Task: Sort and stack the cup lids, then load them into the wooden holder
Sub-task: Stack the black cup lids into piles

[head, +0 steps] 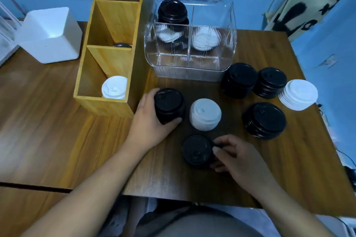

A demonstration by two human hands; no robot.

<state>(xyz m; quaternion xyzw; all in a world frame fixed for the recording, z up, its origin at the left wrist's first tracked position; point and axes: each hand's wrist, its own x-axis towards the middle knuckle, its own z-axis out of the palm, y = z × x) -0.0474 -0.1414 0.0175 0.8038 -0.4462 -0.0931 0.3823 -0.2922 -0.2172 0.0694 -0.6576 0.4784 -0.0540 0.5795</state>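
Standing within left grip (152, 121), black stack (169, 105) (upright)

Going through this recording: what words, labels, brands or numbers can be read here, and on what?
No text can be read for certain.
On the hanging cloth: large black brush-like characters, folded and cut off, not readable.
On the white lid stack and the other lids: raised marks on top, too blurred to read.

The holder (107, 59) is smooth, pale yellow wood with visible grain, the table (57, 125) a darker, faintly glossy wood-grain surface, the organiser box (190, 67) clear ribbed plastic, and the black lids (264, 121) and white lids (205, 114) matt plastic.
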